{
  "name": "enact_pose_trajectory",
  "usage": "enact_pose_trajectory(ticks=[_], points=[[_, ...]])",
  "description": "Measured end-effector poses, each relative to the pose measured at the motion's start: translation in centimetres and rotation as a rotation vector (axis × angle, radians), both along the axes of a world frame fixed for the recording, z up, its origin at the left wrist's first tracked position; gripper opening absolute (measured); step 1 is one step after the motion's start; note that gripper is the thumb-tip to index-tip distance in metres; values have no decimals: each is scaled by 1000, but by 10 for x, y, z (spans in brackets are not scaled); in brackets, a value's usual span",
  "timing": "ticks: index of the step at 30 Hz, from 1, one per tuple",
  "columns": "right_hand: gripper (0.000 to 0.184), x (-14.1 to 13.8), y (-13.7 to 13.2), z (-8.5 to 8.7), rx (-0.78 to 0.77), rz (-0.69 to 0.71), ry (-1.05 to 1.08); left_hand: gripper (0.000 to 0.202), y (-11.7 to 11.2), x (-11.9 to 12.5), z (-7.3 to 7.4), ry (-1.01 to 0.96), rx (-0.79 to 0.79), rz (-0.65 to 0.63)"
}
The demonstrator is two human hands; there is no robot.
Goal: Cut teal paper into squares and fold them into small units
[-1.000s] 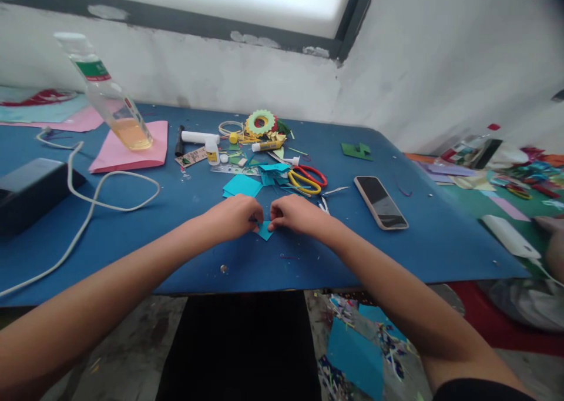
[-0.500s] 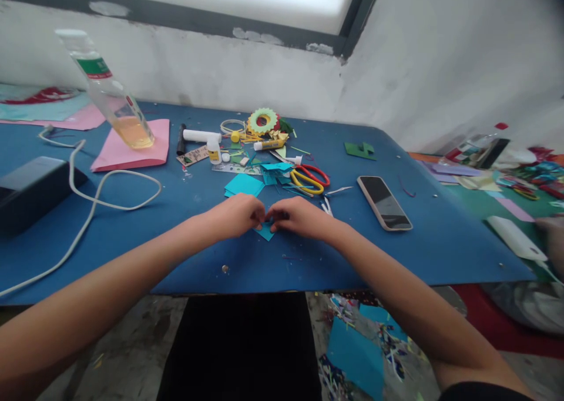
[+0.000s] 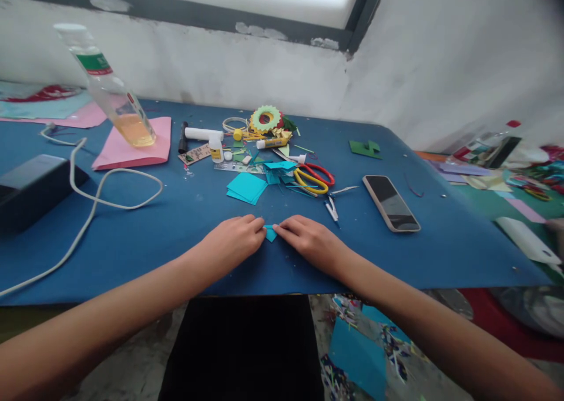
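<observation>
A small folded piece of blue paper lies on the blue table between my two hands, its lower corner pointing toward me. My left hand pinches its left edge with curled fingers. On the other edge, my right hand presses with thumb and fingertips together. Part of the paper is hidden under the fingers. Beyond my hands sits a stack of blue paper squares, with folded blue pieces beside it. Scissors with red and yellow handles and a metal compass lie to the right.
A phone lies to the right. A glue bottle, a glue stick and paper scraps cluster near the wall. At left, a liquid-filled bottle stands on pink paper, near a white cable and a dark box.
Both hands have come slightly nearer to me and spread apart, showing more of the paper's folded top edge. The view has shifted slightly.
</observation>
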State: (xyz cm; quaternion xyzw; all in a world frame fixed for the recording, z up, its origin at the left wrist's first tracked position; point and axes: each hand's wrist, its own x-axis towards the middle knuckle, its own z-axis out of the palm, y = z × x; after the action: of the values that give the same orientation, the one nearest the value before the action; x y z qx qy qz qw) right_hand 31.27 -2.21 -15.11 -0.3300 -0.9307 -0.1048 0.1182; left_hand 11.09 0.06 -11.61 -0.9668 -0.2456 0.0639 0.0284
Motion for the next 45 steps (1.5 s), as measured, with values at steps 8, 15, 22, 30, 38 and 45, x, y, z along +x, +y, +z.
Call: enact_pose_trajectory(ticks=[8,15,22,30,38,45], points=[[39,0,-7,1,-256,-174,68,38,-6,-4,-13,-24,43,67],[42,-14,-13,4,-202,-293,-48,37,-16,7,-16,-38,14,137],[42,3,-21,2,-159,-363,-15,40,-19,-1,-8,-151,-89,270],[20,-5,9,25,-440,-341,148,23,23,2,4,-242,-323,301],[5,-4,43,31,-746,-357,184,15,55,10,14,-184,-656,365],[3,-2,57,45,-935,-215,244,18,63,5,11,-301,-874,364]])
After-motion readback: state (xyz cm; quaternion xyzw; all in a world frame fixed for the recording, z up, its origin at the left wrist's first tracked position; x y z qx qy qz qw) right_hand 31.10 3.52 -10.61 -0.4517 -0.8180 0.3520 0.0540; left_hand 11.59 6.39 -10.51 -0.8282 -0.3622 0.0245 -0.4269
